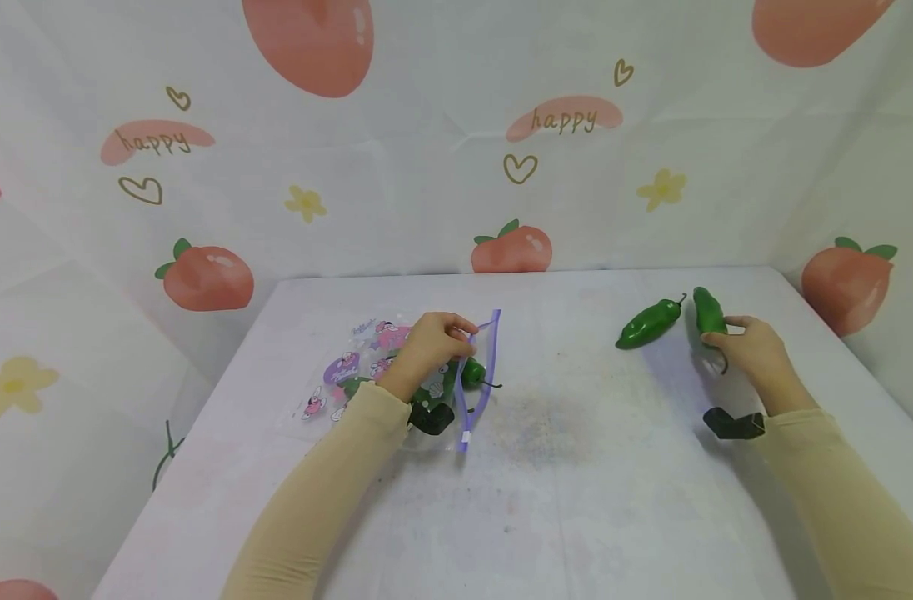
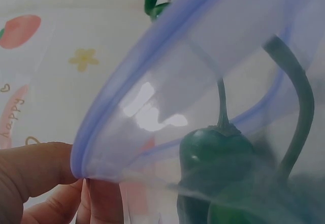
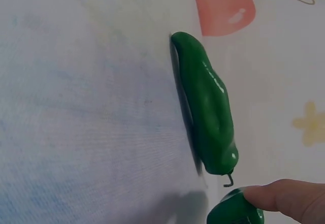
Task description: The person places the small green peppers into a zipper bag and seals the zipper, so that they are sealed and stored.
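Note:
On the left half of the table lies a clear printed zip bag (image 1: 341, 368) with a purple rim. My left hand (image 1: 430, 350) pinches that rim near its mouth, which gapes toward the right. Inside are green peppers; one pepper (image 2: 216, 148) shows its stem toward the opening, with a second thick stem (image 2: 303, 102) beside it in the left wrist view. At the far right, my right hand (image 1: 760, 358) holds a green pepper (image 1: 708, 312) between thumb and fingers, stem down. Another green pepper (image 1: 649, 324) lies just left of it.
The white table (image 1: 561, 517) runs back to a hanging cloth (image 1: 426, 167) printed with peaches, hearts and flowers. Each wrist carries a black camera mount, such as the right mount (image 1: 734, 423). A dark green cord (image 1: 167, 454) hangs by the table's left edge.

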The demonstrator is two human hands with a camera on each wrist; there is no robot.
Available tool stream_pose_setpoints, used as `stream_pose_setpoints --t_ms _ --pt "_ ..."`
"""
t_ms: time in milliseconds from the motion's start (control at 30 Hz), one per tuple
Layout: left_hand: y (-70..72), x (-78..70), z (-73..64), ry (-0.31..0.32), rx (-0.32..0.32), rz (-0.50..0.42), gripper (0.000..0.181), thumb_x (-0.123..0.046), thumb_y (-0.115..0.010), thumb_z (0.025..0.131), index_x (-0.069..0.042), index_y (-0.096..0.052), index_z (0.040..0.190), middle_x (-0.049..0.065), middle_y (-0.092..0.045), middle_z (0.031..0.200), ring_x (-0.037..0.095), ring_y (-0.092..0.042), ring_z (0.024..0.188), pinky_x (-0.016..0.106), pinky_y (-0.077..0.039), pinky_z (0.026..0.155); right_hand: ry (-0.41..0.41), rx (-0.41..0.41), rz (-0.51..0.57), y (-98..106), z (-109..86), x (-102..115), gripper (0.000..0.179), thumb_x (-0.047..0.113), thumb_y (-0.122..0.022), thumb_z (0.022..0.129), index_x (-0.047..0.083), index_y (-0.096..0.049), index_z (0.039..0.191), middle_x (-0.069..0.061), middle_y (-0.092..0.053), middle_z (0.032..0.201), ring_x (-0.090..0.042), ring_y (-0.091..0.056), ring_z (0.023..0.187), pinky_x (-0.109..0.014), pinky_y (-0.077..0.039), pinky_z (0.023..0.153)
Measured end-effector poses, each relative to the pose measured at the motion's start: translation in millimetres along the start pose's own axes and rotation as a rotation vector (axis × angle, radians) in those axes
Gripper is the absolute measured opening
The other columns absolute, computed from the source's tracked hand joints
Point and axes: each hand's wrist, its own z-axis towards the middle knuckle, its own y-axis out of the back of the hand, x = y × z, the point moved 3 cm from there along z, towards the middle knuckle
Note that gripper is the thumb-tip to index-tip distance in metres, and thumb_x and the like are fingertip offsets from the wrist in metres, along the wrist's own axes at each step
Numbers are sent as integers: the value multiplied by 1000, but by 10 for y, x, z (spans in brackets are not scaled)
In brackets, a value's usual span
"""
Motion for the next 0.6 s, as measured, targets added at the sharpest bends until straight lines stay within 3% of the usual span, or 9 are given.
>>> stream_pose_setpoints --t_ms 600 --pt "-4 4 -10 14 2 -4 31 -8 -72 82 -5 -69 114 6 -62 85 17 -57 73 24 -47 65 70 18 47 18 -95 115 77 38 -49 98 -13 -18 147 -42 -39 135 -53 -47 119 -66 -41 93"
